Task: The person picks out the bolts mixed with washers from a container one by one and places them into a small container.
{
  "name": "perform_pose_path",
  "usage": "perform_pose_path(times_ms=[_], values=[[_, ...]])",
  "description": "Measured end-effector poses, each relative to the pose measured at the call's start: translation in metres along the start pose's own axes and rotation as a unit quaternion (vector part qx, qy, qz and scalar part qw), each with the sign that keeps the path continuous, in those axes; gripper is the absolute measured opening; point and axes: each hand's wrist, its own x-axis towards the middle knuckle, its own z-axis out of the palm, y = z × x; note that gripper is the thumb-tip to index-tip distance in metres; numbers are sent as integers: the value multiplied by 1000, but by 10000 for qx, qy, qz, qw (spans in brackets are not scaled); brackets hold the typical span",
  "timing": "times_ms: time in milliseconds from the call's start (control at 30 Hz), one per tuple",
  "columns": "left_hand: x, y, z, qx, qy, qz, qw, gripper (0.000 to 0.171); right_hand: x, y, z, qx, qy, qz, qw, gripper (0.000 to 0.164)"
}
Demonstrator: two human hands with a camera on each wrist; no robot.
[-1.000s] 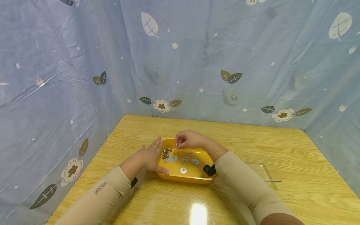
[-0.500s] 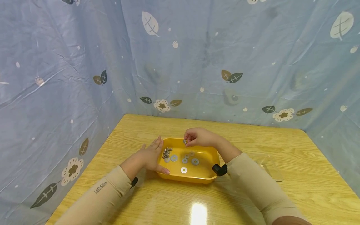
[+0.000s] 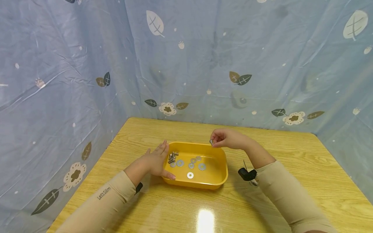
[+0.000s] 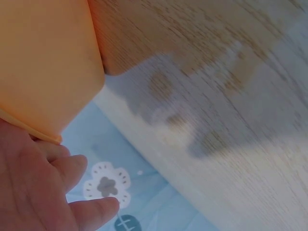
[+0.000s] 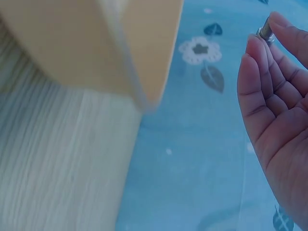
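My right hand [image 3: 230, 139] pinches a small silver bolt [image 3: 211, 142] between thumb and fingertips, over the back right corner of the yellow tray [image 3: 201, 186]. In the right wrist view the bolt [image 5: 265, 32] stands out at the fingertips, and the other fingers are loosely bent. My left hand [image 3: 154, 161] lies across the tray's left end, fingers spread and the thumb over the front rim. In the left wrist view its fingers [image 4: 72, 171] reach past the tray rim. Inside the tray several bolts [image 3: 172, 158] lie heaped at the left, with several flat washers [image 3: 202, 167] scattered over the middle.
A wooden table [image 3: 163, 213] carries the tray. Right of the tray, a thin clear edge [image 3: 245, 165] shows by the black wrist camera [image 3: 247, 174], mostly hidden by the right forearm. A blue patterned curtain [image 3: 201, 64] rises behind the table and at both sides.
My right hand has moved right with the bolt, from above the tray's left half to its back right corner. The left hand and the tray stay in place.
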Motion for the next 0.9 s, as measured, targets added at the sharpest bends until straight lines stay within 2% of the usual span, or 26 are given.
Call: perform_pose_path(times_ms=[333,633,733,900], values=[[-1,-1,1,31,-1,-28,10000,137,-36,15,-26,64,165,296,9994,17],[1,-2,2,46,14,33,10000,137,-67,32,-42,391,471,375,9974,18],[0,-2,1,13,19,26,10000,137,-73,39,-43,418,457,465,9970,19],[-1,-1,0,-41,42,62,10000,136,-83,53,-42,485,200,739,9959,21]])
